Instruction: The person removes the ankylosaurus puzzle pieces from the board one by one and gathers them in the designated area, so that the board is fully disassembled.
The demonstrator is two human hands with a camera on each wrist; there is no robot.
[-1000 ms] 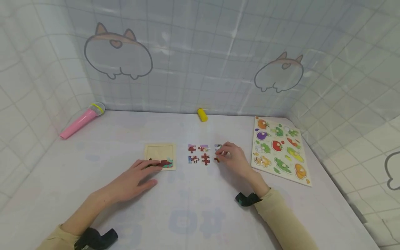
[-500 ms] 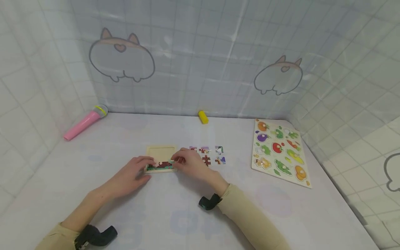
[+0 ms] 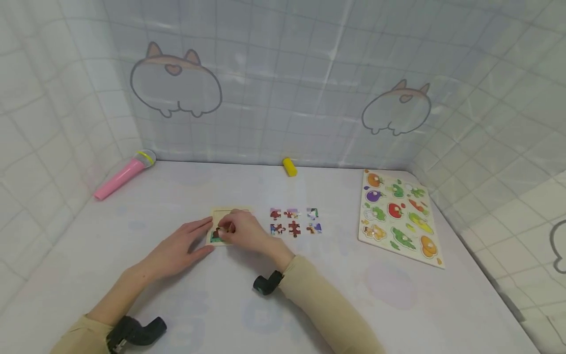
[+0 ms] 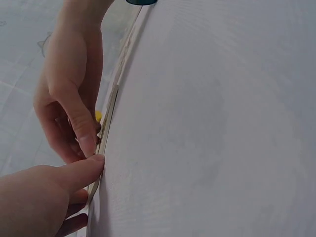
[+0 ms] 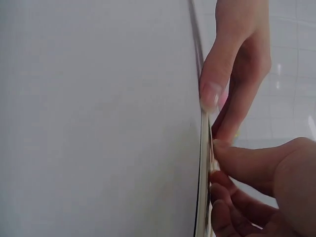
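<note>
A small square wooden puzzle tray [image 3: 216, 215] lies left of centre, part of a dark red and green picture showing along its bottom. My left hand [image 3: 179, 248] steadies it, fingers loosely extended along the left side and thumb at the near corner. Over the tray, thumb and bent fingertips of my right hand [image 3: 245, 231] pinch a puzzle piece, mostly hidden by the fingers. The left wrist view shows the tray edge-on, the left thumb [image 4: 89, 170] pressing its edge. To the right, loose jigsaw pieces [image 3: 294, 228] lie in two rows.
A board of fruit and vegetable shapes [image 3: 400, 216] lies at the right. Near the back wall rests a small yellow cylinder [image 3: 289, 167]. A pink toy microphone [image 3: 124, 177] sits at the back left. Printed cloth walls enclose the table's back and sides.
The right hand has moved left from the loose pieces to above the tray. The left hand has drawn back from the tray's picture to its left edge and near corner.
</note>
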